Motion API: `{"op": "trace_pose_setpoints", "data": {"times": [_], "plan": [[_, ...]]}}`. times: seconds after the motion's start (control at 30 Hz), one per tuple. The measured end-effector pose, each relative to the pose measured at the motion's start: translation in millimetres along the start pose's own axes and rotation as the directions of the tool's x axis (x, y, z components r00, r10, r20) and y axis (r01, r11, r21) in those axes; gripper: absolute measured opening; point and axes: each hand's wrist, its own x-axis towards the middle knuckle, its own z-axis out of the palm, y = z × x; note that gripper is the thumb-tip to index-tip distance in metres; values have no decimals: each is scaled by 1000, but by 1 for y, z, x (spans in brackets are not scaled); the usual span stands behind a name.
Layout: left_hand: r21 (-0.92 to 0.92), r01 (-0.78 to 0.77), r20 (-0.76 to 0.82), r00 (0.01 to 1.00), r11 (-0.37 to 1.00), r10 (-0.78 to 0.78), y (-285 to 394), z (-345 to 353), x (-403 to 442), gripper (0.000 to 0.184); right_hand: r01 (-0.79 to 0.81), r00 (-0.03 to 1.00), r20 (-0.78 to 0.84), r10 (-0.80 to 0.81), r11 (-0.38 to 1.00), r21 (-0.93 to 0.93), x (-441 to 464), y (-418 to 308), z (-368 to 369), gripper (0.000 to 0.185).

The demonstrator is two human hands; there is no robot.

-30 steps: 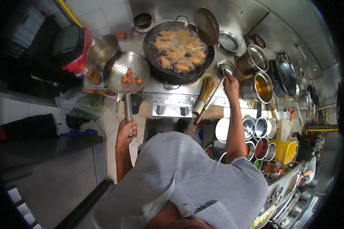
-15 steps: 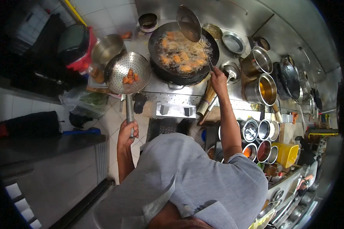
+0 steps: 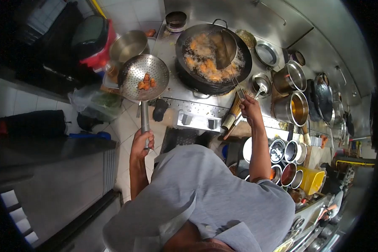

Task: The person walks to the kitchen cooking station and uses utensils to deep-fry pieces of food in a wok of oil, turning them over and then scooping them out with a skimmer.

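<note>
Oil [image 3: 240, 63], brown and foaming around golden-orange fried pieces [image 3: 211, 74] in the black round metal wok [image 3: 246, 48], could splash the right hand [image 3: 251, 109] if the dark round metal skimmer [image 3: 227, 48] it grips by the handle, reaching inside the wok, moves sharply. Left of the wok, the left hand [image 3: 143, 141] grips a silver perforated metal strainer [image 3: 131, 80]; tilting it might spill the reddish-brown fried pieces [image 3: 146, 82] resting within.

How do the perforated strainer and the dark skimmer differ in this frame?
The perforated strainer is bright and thick-handled; the dark skimmer is thin-handled. The strainer faces up with fried pieces in it; the skimmer is steeply tilted at the wok. Both are hand-held: strainer in the left hand, skimmer in the right hand.
</note>
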Motion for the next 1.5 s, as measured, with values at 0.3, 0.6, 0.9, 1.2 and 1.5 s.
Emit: {"op": "trace_pose_setpoints", "data": {"times": [0.3, 0.6, 0.9, 1.2, 1.5], "plan": [[-6, 26, 3, 1000, 1000, -26, 8, 9, 3, 11, -29, 998, 51, 33, 995, -93, -31, -6, -17, 28], [55, 21, -6, 1000, 998, -21, 10, 12, 5, 11, 56, 994, 110, -18, 931, -360, -19, -43, -28, 12], [12, -4, 29, 1000, 1000, 4, 9, 16, 9, 13, -141, 962, 252, 103, 980, 137, 25, -4, -3, 7], [73, 6, 38, 999, 997, -9, 23, 14, 46, 13, -14, 982, 190, -4, 995, 97, 36, -4, 35, 7], [96, -5, 32, 999, 995, 2, 44, 24, 68, 14, -95, 976, 215, 22, 937, 335, 38, -2, 60, 6]]}}
